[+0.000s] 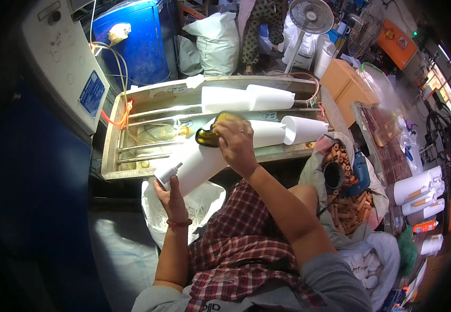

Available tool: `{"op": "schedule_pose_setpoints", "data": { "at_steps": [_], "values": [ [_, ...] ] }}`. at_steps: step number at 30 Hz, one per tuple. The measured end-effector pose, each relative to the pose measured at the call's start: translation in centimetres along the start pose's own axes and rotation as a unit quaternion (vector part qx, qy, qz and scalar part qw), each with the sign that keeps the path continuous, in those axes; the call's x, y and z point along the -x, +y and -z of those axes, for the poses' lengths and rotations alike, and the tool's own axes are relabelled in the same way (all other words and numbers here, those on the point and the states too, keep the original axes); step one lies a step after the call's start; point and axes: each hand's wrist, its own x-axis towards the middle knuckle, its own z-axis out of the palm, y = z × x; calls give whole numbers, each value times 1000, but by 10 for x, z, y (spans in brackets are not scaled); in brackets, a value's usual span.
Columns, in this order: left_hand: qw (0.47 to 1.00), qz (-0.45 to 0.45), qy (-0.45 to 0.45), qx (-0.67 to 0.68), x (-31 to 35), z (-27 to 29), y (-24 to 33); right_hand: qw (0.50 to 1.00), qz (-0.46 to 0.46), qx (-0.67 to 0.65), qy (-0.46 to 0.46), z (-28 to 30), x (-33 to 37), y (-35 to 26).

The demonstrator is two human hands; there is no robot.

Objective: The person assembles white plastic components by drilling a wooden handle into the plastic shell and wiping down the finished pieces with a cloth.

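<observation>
A large white plastic tube [197,166] with a narrow neck at one end lies tilted above my lap, its far end over the wooden trough. My left hand [171,200] grips the near-left end by the neck, thumb up against it. In my right hand [236,145] is a yellow-and-black hand tool [208,137], pressed to the tube's upper side; its exact kind is blurred and partly covered by my fingers. Beyond, more white tubes [225,100] sit on metal rods [157,111] in the long trough [112,156].
Below the tube stands a white sack [155,218] with white shavings. At right, a sack holds small orange-brown cylinders [355,210] and a blue power drill [360,171]. A blue cabinet [134,47], a fan [311,16], a cardboard box [342,86] and another person's legs [259,31] are farther off.
</observation>
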Motion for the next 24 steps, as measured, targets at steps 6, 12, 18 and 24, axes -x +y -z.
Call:
{"op": "schedule_pose_setpoints", "data": {
  "at_steps": [6, 12, 18, 24],
  "values": [
    [999, 9, -5, 31, 8, -9, -7, 987, 152, 7, -45, 5, 37, -38],
    [997, 21, -33, -67, 20, -24, 25, 991, 79, 91, -60, 41, 38, -35],
    [980, 21, -174, -89, 45, -24, 12, 993, -1, 113, -36, 135, 59, 14],
    [949, 106, -249, -162, 62, -6, 29, 955, -120, 265, -52, 254, 141, 19]
  ]
}}
